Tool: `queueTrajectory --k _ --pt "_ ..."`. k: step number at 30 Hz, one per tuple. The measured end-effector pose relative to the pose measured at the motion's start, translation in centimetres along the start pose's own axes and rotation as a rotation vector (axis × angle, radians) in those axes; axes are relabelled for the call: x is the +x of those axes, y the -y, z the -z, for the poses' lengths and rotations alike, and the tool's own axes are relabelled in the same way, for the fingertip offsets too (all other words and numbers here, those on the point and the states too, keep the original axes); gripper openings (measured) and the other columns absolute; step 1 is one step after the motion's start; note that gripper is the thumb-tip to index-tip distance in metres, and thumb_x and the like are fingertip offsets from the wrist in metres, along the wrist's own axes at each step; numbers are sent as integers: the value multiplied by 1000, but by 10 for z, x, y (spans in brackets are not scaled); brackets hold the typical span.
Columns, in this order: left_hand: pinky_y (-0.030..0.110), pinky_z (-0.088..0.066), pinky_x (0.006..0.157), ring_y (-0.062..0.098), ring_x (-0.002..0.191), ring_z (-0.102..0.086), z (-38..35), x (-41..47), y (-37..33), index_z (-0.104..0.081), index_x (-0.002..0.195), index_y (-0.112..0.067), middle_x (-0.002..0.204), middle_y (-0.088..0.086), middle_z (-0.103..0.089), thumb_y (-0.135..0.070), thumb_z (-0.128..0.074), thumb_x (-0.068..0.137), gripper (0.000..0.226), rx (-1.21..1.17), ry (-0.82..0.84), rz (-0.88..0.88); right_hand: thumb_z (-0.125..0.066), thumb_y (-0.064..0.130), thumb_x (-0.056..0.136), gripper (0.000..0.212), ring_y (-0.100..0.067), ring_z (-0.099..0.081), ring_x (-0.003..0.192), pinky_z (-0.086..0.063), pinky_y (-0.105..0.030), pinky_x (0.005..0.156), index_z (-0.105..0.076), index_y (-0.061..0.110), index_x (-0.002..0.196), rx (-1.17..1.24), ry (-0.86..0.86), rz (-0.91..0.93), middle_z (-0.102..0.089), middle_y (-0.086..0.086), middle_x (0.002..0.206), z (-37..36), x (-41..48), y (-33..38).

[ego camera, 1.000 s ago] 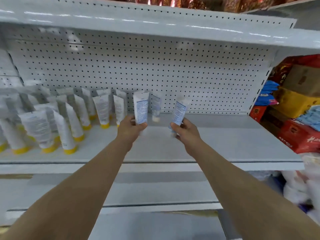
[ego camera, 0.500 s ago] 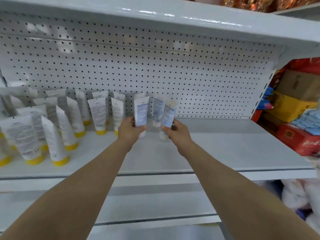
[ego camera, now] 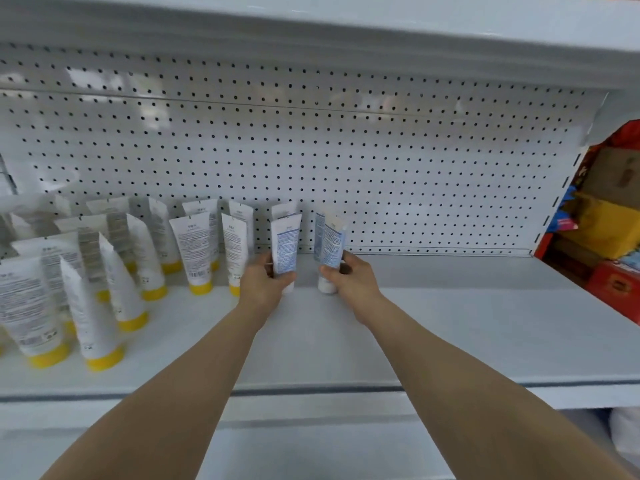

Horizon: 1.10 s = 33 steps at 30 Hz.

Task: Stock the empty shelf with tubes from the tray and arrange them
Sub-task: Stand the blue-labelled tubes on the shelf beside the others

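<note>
Two blue-and-white tubes with white caps stand cap down on the white shelf [ego camera: 485, 323] near its back. My left hand [ego camera: 265, 282] grips the left tube [ego camera: 285, 242]. My right hand [ego camera: 353, 280] grips the right tube [ego camera: 332, 244], whose cap touches the shelf. Behind each held tube another tube of the same kind stands against the pegboard, mostly hidden. Several white tubes with yellow caps [ego camera: 194, 247] stand in rows on the left part of the shelf. The tray is not in view.
The perforated back panel [ego camera: 381, 168] closes the shelf behind, and an upper shelf [ego camera: 346, 36] overhangs it. Red and yellow boxes [ego camera: 609, 237] fill the neighbouring bay on the right. The right half of the shelf holds nothing.
Both hands have moved the two tubes further back and lower, onto the shelf beside the yellow-capped rows. The right tube now stands more upright. The camera has come closer.
</note>
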<state>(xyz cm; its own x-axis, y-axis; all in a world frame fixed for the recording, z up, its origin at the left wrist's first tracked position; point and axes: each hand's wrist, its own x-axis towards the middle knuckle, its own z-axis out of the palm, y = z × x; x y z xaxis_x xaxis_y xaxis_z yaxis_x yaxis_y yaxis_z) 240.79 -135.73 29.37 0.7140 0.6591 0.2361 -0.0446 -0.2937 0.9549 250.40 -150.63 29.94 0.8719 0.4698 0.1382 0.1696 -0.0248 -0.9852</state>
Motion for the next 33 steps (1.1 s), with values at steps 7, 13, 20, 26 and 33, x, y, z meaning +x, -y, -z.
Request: queueTrajectory --k 7,13,20,26,33 --pt "39 -54 85 24 92 -66 2 1 10 -60 110 -14 100 6 -70 -13 -77 79 35 75 -10 -38 -72 26 86 37 -13 -68 93 -53 -24 76 -64 27 122 -95 -11 49 -73 4 103 -5 2 -13" --pt "41 -53 87 24 95 -66 2 0 11 -59 115 -12 102 6 -70 -13 -75 81 38 91 -3 -61 -72 28 86 33 -12 -69 94 -56 -35 89 -64 34 117 -102 -2 68 -74 7 101 -5 -2 -14" --pt "38 -54 87 21 97 -66 3 -3 9 -59 121 -10 106 5 -70 -14 -75 82 43 122 0 -89 -72 30 85 32 -12 -68 95 -55 -39 92 -65 34 116 -138 -13 57 -73 8 101 -5 -5 -12" --pt "40 -53 88 21 96 -65 3 -4 6 -58 123 -11 106 4 -70 -16 -74 83 44 156 -3 -72 -70 30 86 36 -10 -68 95 -55 -39 91 -64 32 122 -166 -15 47 -73 10 101 -5 -6 -9" --pt "33 -52 84 21 95 -65 2 -6 4 -56 123 -13 103 1 -69 -19 -73 83 44 184 -17 -34 -69 30 87 33 -10 -67 97 -54 -34 90 -64 31 120 -207 -9 27 -72 10 104 -6 -11 -5"
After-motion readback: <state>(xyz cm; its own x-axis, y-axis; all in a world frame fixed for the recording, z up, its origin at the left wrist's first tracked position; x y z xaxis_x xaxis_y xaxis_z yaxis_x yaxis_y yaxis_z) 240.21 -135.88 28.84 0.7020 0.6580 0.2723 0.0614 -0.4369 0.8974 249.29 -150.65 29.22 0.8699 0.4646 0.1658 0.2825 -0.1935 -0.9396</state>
